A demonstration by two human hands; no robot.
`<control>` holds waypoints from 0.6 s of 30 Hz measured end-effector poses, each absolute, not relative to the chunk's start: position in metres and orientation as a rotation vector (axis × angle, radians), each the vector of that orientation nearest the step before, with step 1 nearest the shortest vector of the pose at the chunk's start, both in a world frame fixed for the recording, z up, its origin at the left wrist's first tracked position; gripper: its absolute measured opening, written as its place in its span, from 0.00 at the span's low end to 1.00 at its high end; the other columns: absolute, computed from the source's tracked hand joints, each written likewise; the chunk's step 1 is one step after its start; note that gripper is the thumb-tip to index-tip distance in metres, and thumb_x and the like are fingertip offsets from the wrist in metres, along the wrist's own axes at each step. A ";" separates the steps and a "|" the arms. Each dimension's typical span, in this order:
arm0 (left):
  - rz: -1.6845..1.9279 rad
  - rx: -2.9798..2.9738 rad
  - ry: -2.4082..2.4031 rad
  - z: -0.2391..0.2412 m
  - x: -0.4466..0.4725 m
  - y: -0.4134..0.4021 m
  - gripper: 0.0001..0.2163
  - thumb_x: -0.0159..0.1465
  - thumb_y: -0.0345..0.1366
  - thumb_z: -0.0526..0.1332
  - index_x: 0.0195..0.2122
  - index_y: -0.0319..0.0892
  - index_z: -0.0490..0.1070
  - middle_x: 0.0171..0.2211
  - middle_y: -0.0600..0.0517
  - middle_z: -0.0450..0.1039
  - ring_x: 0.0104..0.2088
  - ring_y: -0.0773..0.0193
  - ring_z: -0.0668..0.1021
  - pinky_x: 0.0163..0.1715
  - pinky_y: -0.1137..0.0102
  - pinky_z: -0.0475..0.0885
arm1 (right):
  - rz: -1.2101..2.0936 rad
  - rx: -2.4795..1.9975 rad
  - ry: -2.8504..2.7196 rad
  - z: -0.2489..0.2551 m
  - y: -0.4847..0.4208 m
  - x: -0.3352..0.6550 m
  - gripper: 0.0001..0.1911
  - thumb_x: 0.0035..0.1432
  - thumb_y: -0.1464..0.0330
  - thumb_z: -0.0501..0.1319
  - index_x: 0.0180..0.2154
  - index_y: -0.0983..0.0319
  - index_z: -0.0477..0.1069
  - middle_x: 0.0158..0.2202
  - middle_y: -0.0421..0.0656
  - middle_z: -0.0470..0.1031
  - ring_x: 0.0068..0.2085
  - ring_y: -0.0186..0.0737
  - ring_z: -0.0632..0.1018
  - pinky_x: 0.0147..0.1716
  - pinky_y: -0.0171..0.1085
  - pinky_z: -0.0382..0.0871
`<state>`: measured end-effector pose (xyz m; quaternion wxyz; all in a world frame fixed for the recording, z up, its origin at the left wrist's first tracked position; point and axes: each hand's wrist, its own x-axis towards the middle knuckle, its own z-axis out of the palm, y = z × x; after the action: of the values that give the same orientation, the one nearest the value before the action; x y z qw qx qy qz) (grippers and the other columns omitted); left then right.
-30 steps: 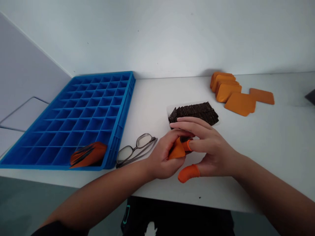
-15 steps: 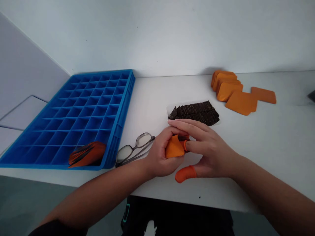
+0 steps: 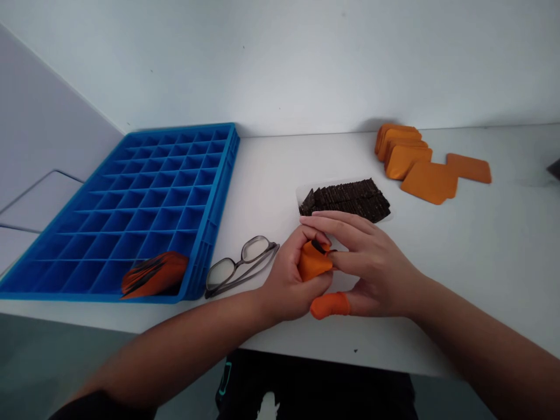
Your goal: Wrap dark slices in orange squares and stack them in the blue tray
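Observation:
My left hand (image 3: 292,279) is closed around a small orange packet (image 3: 314,262), squeezing its sides so that the mouth bulges and a dark edge shows within. My right hand (image 3: 371,262) reaches across from the right, fingers stretched and apart. Its index fingertip meets the packet's mouth; whether it pokes inside is hard to see. An orange finger cot (image 3: 330,305) covers the right thumb, which is held away below. Just beyond the hands lies an overlapping row of thin dark brown pieces (image 3: 350,201) on a pale backing.
A blue compartment tray (image 3: 231,175) stands at left, with a bunch of orange packets (image 3: 157,274) in its front right corner. Folded eyeglasses (image 3: 240,262) lie between tray and left hand. Flat orange packets (image 3: 406,157) spread at back right, before the white wall (image 3: 306,70).
The orange packet has turned slightly and its mouth now shows a dark edge. My right index finger has moved further behind it, hiding its orange cot, and the right thumb has risen slightly.

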<state>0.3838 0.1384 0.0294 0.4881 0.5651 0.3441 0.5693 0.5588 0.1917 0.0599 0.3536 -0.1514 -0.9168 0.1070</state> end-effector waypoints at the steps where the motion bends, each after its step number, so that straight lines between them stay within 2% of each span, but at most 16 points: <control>1: 1.376 1.367 0.841 0.029 0.385 0.138 0.14 0.57 0.27 0.63 0.43 0.44 0.64 0.36 0.54 0.65 0.31 0.71 0.66 0.29 0.75 0.66 | 0.273 -0.394 -2.373 0.060 0.191 0.559 0.30 0.60 0.39 0.64 0.33 0.62 0.78 0.64 0.55 0.73 0.66 0.55 0.74 0.61 0.53 0.74; 6: 1.367 1.359 0.853 0.030 0.386 0.135 0.14 0.58 0.27 0.63 0.43 0.44 0.63 0.33 0.56 0.63 0.29 0.72 0.64 0.26 0.75 0.63 | 0.340 -0.360 -2.335 0.061 0.191 0.558 0.31 0.59 0.38 0.64 0.37 0.61 0.79 0.64 0.54 0.73 0.64 0.54 0.75 0.61 0.53 0.74; 12: 1.441 1.359 0.815 0.035 0.383 0.134 0.14 0.57 0.24 0.62 0.41 0.44 0.62 0.31 0.57 0.61 0.28 0.73 0.62 0.26 0.76 0.60 | 0.479 -0.271 -2.212 0.061 0.192 0.554 0.30 0.66 0.42 0.61 0.32 0.63 0.74 0.63 0.57 0.72 0.60 0.51 0.78 0.60 0.51 0.74; 18: 1.440 1.385 0.812 0.039 0.381 0.135 0.15 0.51 0.21 0.61 0.35 0.44 0.60 0.29 0.57 0.59 0.29 0.72 0.62 0.25 0.75 0.58 | 0.481 -0.218 -2.138 0.059 0.192 0.555 0.27 0.69 0.45 0.57 0.41 0.63 0.77 0.60 0.57 0.74 0.56 0.50 0.80 0.54 0.51 0.77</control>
<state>0.3813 0.1355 0.0387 0.4727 0.5657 0.3318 0.5885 0.5550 0.1923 0.0591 0.4527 -0.0883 -0.8656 0.1949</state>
